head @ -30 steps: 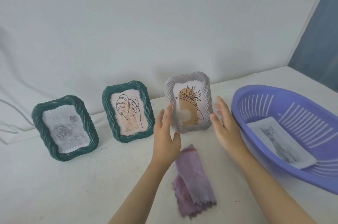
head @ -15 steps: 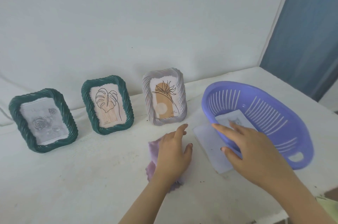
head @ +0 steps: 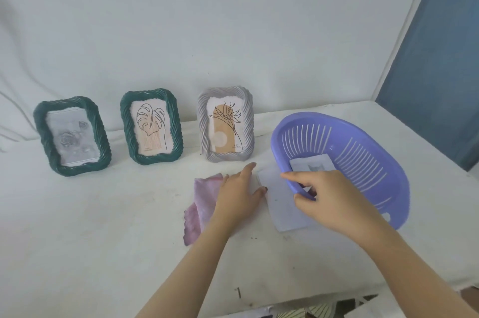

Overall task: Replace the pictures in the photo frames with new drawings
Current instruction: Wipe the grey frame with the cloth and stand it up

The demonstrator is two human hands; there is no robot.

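Three photo frames stand along the wall: a green frame with a grey rose drawing, a green frame with a leaf print, and a grey frame with a plant print. My right hand grips the near rim of the purple basket and tilts it up. A cat drawing lies inside the basket. A white sheet lies on the table, partly under the raised rim. My left hand rests palm down on the purple cloth, its fingertips at the sheet's left edge.
The white-covered table meets a draped white wall behind the frames. The table's front edge runs low at the right, with patterned material below it. A blue panel stands at the far right.
Both hands left the grey frame. My right hand took the basket's near rim and tipped it up, uncovering the white sheet. My left hand dropped onto the cloth.
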